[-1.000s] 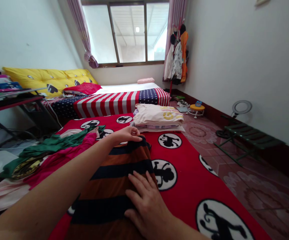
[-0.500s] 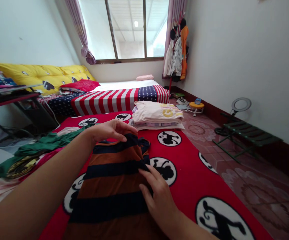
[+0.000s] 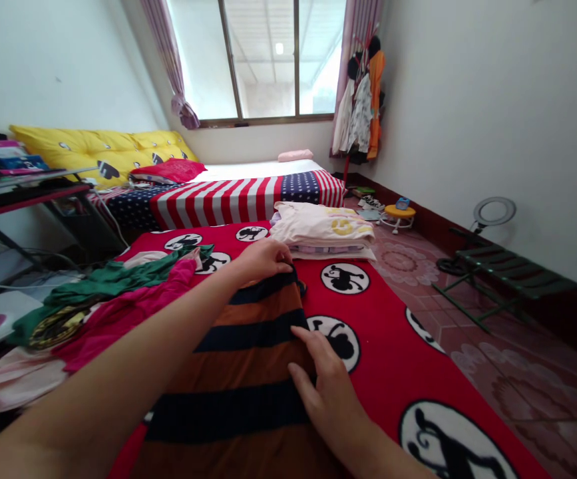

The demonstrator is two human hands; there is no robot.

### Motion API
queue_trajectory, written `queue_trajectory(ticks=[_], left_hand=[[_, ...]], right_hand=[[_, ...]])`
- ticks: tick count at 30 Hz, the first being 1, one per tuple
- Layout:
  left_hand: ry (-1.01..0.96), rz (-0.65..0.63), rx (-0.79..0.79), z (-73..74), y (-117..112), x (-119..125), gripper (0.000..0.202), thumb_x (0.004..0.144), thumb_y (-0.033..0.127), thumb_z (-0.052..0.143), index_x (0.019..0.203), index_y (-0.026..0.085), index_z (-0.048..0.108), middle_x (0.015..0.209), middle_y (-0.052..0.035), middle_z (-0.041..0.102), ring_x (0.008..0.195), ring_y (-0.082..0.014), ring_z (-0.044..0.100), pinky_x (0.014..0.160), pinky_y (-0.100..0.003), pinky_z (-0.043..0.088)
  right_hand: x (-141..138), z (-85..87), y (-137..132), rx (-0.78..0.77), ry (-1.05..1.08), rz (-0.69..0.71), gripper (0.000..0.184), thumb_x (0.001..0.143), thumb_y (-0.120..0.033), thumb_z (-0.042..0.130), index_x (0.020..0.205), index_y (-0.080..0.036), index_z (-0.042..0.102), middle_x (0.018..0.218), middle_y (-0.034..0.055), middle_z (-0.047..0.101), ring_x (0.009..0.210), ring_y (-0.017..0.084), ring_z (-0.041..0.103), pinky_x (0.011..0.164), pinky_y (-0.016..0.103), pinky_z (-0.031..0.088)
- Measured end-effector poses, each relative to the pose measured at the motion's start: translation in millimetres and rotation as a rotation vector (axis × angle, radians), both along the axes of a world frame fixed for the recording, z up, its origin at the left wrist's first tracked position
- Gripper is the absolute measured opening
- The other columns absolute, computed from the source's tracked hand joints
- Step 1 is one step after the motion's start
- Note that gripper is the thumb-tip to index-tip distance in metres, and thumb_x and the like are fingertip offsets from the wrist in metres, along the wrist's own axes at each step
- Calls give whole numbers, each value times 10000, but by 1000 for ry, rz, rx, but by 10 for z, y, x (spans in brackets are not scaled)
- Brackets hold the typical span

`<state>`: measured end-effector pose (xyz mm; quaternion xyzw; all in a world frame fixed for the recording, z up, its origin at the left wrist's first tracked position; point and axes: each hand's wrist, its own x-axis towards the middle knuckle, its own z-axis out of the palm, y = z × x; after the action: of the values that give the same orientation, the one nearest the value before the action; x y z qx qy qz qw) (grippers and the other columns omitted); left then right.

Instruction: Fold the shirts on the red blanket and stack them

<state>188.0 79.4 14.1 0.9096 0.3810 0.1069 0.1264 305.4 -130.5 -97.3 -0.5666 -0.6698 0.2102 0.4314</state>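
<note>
A brown garment with dark navy stripes [image 3: 248,372] lies flat on a red blanket printed with black-and-white monkey circles [image 3: 383,332]. My left hand [image 3: 263,258] reaches to the garment's far end, fingers curled and pinching its edge. My right hand [image 3: 325,386] rests on the garment's right edge, fingers stretched out flat and pressing the cloth down.
A folded stack of pale clothes [image 3: 325,231] sits beyond the garment. A loose heap of green and pink clothes [image 3: 113,293] lies at the left. Farther back are a flag-patterned bed [image 3: 238,196], a yellow headboard cushion [image 3: 98,156], a desk [image 3: 23,193] and a green folding bench [image 3: 508,276].
My left hand lifted the garment's far end half a second ago and has now set it back down farther away. My right hand slid along the right edge.
</note>
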Motion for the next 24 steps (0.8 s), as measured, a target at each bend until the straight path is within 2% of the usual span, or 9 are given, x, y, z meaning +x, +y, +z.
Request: queue_trajectory(ticks=[3, 6, 9, 11, 13, 16, 18, 21, 24], left_hand=[[24, 120, 170, -362, 16, 267, 238, 712, 289, 728, 924, 180, 719, 946, -75, 685, 918, -252, 622, 817, -327, 461], [-22, 194, 213, -496, -116, 257, 210, 823, 286, 620, 977, 168, 702, 1022, -97, 661, 962, -243, 614, 856, -327, 455], [-97, 93, 165, -504, -358, -22, 264, 922, 302, 477, 1013, 178, 692, 1037, -81, 669, 963, -193, 620, 883, -280, 454], [-91, -63, 97, -551, -497, -281, 341, 948, 344, 432, 1179, 190, 630, 1191, -83, 636, 1096, -190, 580, 976, -287, 413], [15, -129, 62, -664, -565, -521, 456, 959, 395, 398, 1370, 209, 467, 1411, -85, 484, 1297, -209, 433, 1093, -353, 304], [191, -9, 83, -869, -547, -726, 551, 970, 456, 325, 1461, 206, 312, 1539, -84, 265, 1426, -230, 205, 1150, -447, 166], [230, 48, 109, -940, -515, -759, 562, 973, 473, 291, 1464, 199, 304, 1546, -90, 234, 1435, -229, 168, 1151, -455, 158], [191, 40, 150, -911, -517, -830, 559, 962, 471, 339, 1459, 217, 316, 1554, -102, 198, 1440, -237, 141, 1146, -464, 168], [153, 96, 170, -854, -582, -1121, 560, 951, 448, 385, 1466, 247, 293, 1561, -99, 181, 1442, -249, 126, 1138, -508, 159]], right_hand=[[118, 19, 50, -12, -211, -83, 444, 849, -198, 530, 1293, -191, 525, 1281, 143, 520, 1155, 276, 533, 966, 454, 471], [174, 62, 50, 132, -399, -160, 432, 840, -232, 571, 1271, -199, 565, 1447, 158, 379, 1315, 341, 373, 1035, 549, 371], [138, 88, 6, 231, -478, -19, 476, 865, -238, 550, 1336, -191, 508, 1537, 118, 266, 1412, 299, 222, 1104, 542, 284], [87, 77, -25, 192, -508, 154, 572, 869, -319, 565, 1409, -196, 419, 1542, 91, 265, 1431, 268, 179, 1136, 529, 236], [40, 43, -39, 95, -526, 276, 698, 860, -443, 569, 1462, -190, 322, 1545, 85, 245, 1437, 259, 161, 1146, 527, 215], [9, -23, -22, -32, -562, 317, 772, 871, -549, 501, 1488, -167, 238, 1555, 97, 167, 1440, 259, 136, 1146, 530, 201], [19, -51, -1, -59, -589, 320, 757, 886, -558, 464, 1490, -166, 228, 1557, 96, 144, 1441, 259, 124, 1145, 535, 194], [52, -31, -2, -31, -605, 325, 699, 905, -538, 441, 1480, -178, 269, 1551, 95, 191, 1438, 265, 141, 1134, 561, 198], [76, 74, -86, 69, -590, 355, 579, 920, -485, 447, 1429, -215, 391, 1524, 94, 298, 1422, 264, 218, 1128, 572, 205]])
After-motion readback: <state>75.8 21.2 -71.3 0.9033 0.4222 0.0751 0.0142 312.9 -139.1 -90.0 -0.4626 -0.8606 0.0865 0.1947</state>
